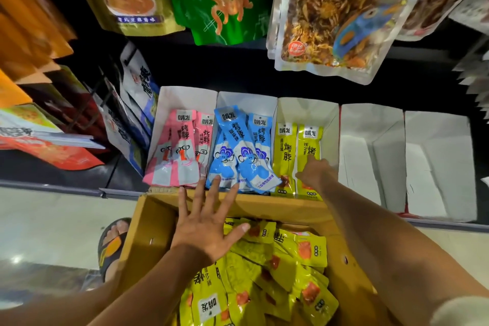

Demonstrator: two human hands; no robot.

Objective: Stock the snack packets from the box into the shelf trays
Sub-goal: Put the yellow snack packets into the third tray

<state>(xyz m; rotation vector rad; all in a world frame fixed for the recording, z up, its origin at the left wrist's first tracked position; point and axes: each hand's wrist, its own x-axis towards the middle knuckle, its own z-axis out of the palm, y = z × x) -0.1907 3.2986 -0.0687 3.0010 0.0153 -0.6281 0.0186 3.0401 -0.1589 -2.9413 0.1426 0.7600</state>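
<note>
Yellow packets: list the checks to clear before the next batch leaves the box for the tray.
1. Yellow tray has room: ok, gap beside its two packets.
2. Box holds yellow packets: ok.
3. Left hand free: ok, fingers spread, empty.
4. Right hand free: cannot tell, it rests on a tray packet.
5. Blue packets tidy: not ok, one lies slanted.

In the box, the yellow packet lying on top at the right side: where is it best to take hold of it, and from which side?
Probably from above, pinching its right short end, past the orange picture: the yellow packet lies flat on top in the box, and that end shows free and uncovered.
</note>
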